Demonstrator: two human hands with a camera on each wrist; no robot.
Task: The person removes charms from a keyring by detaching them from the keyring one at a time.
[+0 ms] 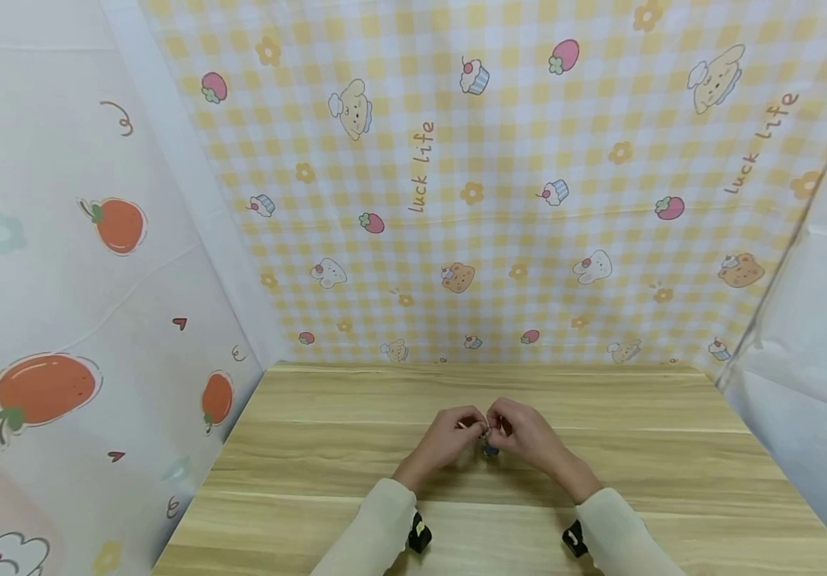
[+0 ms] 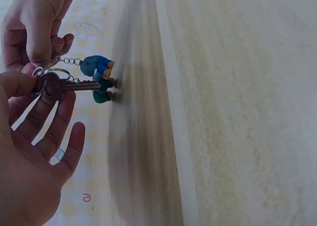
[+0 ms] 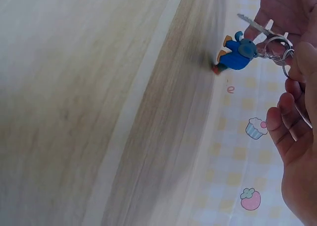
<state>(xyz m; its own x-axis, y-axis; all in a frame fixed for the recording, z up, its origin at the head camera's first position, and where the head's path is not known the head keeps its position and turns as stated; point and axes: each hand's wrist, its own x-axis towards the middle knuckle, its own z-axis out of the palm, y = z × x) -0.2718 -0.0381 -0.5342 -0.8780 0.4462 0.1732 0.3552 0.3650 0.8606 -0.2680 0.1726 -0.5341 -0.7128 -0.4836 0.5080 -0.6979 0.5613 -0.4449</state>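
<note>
Both hands meet over the middle of the table (image 1: 298, 448). My left hand (image 1: 447, 438) pinches a metal key (image 2: 53, 86) at its head, and the blade points down towards the tabletop. Opposite it, my right hand (image 1: 526, 434) holds a silver split ring (image 3: 286, 67) between thumb and fingers. From the rings, short chains lead to a small blue animal figure (image 3: 237, 53) with orange feet and, partly behind it, a green and teal figure (image 2: 102, 96). Both figures dangle close over the wood. The fingertips hide part of the rings.
A yellow checked cloth (image 1: 500, 152) with cartoon prints hangs behind the table's far edge. White sheets hang to the left (image 1: 46, 296) and right (image 1: 809, 304). Black wrist straps (image 1: 419, 534) show beside the pale sleeves (image 1: 370, 528).
</note>
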